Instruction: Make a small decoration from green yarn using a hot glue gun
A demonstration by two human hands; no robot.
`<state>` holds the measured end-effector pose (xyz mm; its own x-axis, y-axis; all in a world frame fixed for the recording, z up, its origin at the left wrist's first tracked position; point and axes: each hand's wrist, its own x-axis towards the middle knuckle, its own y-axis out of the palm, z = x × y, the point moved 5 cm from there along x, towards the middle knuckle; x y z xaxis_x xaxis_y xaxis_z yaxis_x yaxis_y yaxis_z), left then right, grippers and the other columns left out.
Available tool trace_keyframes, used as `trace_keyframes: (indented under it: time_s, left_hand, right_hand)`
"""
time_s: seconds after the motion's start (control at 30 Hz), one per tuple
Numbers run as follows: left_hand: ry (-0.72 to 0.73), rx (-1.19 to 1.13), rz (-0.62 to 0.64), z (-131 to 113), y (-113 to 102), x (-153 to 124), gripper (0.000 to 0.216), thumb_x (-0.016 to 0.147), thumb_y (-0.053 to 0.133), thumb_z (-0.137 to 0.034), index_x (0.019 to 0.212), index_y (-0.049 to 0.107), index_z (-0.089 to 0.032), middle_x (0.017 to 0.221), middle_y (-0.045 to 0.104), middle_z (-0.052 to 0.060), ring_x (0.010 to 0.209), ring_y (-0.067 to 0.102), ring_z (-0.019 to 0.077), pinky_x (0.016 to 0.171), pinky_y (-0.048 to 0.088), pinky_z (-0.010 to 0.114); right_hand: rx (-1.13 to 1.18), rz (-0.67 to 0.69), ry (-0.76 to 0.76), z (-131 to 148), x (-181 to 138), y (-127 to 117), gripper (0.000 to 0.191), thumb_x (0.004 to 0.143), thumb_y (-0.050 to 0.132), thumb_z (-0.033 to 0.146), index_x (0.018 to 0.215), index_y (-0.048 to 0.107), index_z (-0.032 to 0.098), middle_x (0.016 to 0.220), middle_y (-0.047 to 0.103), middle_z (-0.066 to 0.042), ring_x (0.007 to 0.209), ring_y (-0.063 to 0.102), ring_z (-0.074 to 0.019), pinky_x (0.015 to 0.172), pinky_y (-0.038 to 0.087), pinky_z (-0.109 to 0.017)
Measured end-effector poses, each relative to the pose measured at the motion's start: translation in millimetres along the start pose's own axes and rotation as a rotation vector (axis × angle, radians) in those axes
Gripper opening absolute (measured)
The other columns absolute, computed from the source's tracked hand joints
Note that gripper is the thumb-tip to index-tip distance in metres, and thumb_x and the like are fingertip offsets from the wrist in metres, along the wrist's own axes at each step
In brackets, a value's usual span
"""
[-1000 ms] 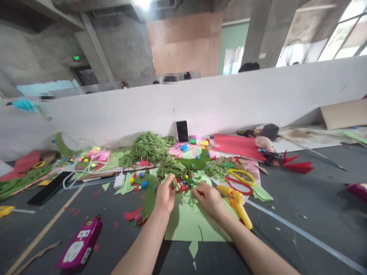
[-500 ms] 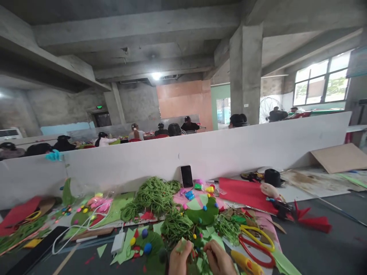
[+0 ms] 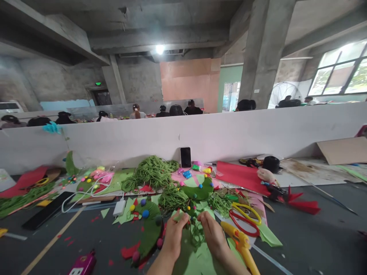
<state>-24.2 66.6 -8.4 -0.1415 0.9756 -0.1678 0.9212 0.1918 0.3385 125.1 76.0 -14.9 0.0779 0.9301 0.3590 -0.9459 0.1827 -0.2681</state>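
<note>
My left hand (image 3: 175, 237) and my right hand (image 3: 212, 235) meet low in the middle of the view, both pinched on a small tangle of green yarn strands (image 3: 195, 233). Under them lies a light green felt sheet (image 3: 197, 259). A dark green felt shape with coloured pom-poms (image 3: 150, 225) lies just left of my left hand. A yellow glue gun (image 3: 241, 244) lies beside my right wrist, and red and yellow scissors (image 3: 246, 219) lie beyond it.
Heaps of green yarn (image 3: 153, 172) and felt scraps cover the table's middle. A phone (image 3: 185, 157) leans on the white partition (image 3: 229, 133). A white charger (image 3: 119, 207), red paper (image 3: 241, 175) and a magenta box (image 3: 82, 265) lie around. People sit beyond the partition.
The camera tipped up from the table, then partly back down. Both hands moved closer together on the green yarn.
</note>
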Motion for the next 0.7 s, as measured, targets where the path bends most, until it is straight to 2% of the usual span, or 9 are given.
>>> trace_keyframes:
  time_s: [0.07,0.17,0.27,0.33,0.47,0.7]
  left_hand:
    - [0.022,0.001,0.000,-4,3,-3,0.039,0.053,0.081,-0.043,0.052,0.052,-0.016,0.055,0.049,-0.004,0.057,0.045,0.0131,0.060,0.037,0.027]
    - [0.035,0.016,0.021,-9,8,-7,0.036,0.054,0.080,-0.041,0.053,0.055,-0.015,0.056,0.052,-0.002,0.058,0.047,0.0138,0.060,0.037,0.027]
    - [0.010,0.022,0.055,-8,13,-9,0.033,0.054,0.081,-0.040,0.057,0.060,-0.015,0.058,0.056,0.000,0.062,0.051,0.0155,0.063,0.039,0.027]
    - [-0.010,0.007,0.052,-6,14,-10,0.032,0.052,0.082,-0.039,0.059,0.062,-0.014,0.059,0.057,0.000,0.063,0.053,0.0164,0.063,0.039,0.027]
    - [-0.031,-0.008,-0.001,0,11,-9,0.032,0.050,0.083,-0.038,0.060,0.064,-0.014,0.057,0.057,0.000,0.061,0.054,0.0164,0.063,0.040,0.028]
    - [-0.102,-0.137,0.084,6,16,-11,0.032,0.053,0.082,-0.037,0.062,0.062,-0.013,0.060,0.058,0.000,0.058,0.054,0.0145,0.060,0.043,0.028]
  right_hand:
    - [0.002,0.036,0.012,-1,0,-1,0.044,0.091,0.036,0.052,0.068,0.057,0.021,0.063,0.060,-0.005,0.058,0.055,-0.0212,0.060,0.046,-0.034]
    - [0.012,0.078,0.004,1,1,-3,0.042,0.089,0.044,0.052,0.066,0.058,0.020,0.059,0.058,-0.003,0.056,0.053,-0.0190,0.057,0.045,-0.032]
    - [0.077,0.108,-0.016,9,3,-4,0.035,0.081,0.059,0.050,0.088,0.068,0.018,0.076,0.067,-0.007,0.067,0.060,-0.0200,0.063,0.049,-0.032]
    - [0.215,0.171,0.018,14,5,0,0.040,0.076,0.066,0.050,0.100,0.070,0.018,0.091,0.071,-0.010,0.077,0.065,-0.0228,0.072,0.052,-0.035]
    - [0.405,0.283,0.102,18,3,11,0.037,0.073,0.069,0.049,0.092,0.075,0.017,0.091,0.074,-0.012,0.086,0.069,-0.0268,0.080,0.053,-0.039]
    - [0.423,0.240,0.125,11,-1,12,0.032,0.073,0.071,0.044,0.089,0.076,0.017,0.090,0.075,-0.011,0.086,0.068,-0.0265,0.082,0.052,-0.040]
